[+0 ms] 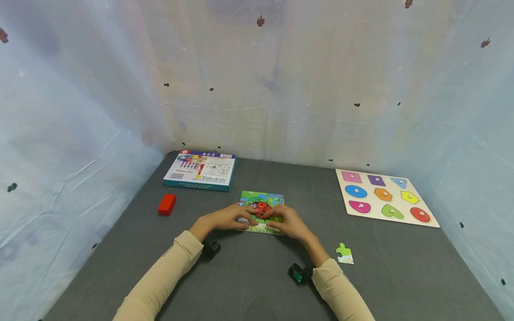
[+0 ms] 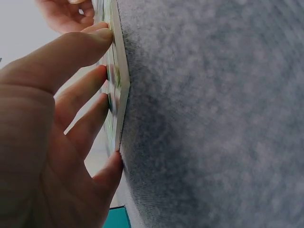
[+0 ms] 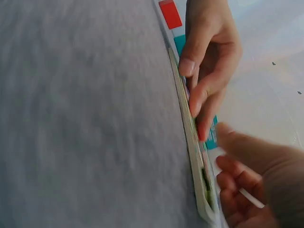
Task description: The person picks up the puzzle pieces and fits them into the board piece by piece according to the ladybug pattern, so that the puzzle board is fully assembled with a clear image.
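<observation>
A jigsaw puzzle with a red ladybug on a green and blue scene lies flat on the dark table, in a thin pale tray. My left hand rests on its left part; in the left wrist view the thumb and fingertips touch the picture and the little finger sits at the tray's edge. My right hand is over the right part, fingers loosely bent, thumb apart from them, with nothing seen in its grasp. A loose puzzle piece, green and white, lies to the right of my right forearm.
At the back left lies a flat box with a teal side, and a red block is in front of it. A wooden shape board with colored knobbed pieces lies at the back right. Pale sheets enclose the table.
</observation>
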A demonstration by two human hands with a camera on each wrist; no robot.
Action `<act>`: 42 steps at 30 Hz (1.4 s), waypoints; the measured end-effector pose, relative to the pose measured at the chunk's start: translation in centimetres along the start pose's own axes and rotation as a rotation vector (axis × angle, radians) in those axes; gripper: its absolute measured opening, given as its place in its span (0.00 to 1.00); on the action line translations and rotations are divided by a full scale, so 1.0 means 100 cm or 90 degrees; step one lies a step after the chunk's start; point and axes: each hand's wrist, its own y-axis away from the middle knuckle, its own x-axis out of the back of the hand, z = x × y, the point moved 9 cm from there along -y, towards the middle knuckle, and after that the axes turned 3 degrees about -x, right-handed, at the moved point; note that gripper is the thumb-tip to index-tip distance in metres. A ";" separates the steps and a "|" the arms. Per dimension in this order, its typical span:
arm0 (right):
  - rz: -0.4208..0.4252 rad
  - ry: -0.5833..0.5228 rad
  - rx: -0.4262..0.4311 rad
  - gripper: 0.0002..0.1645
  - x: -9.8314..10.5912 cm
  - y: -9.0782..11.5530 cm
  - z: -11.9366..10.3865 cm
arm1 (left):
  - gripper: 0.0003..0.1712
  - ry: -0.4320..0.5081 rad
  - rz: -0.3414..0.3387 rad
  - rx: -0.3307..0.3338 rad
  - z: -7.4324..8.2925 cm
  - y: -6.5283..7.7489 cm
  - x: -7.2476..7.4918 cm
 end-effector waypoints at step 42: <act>0.061 0.143 -0.131 0.19 0.117 0.185 0.044 | 0.19 0.018 0.008 0.004 -0.005 0.003 -0.003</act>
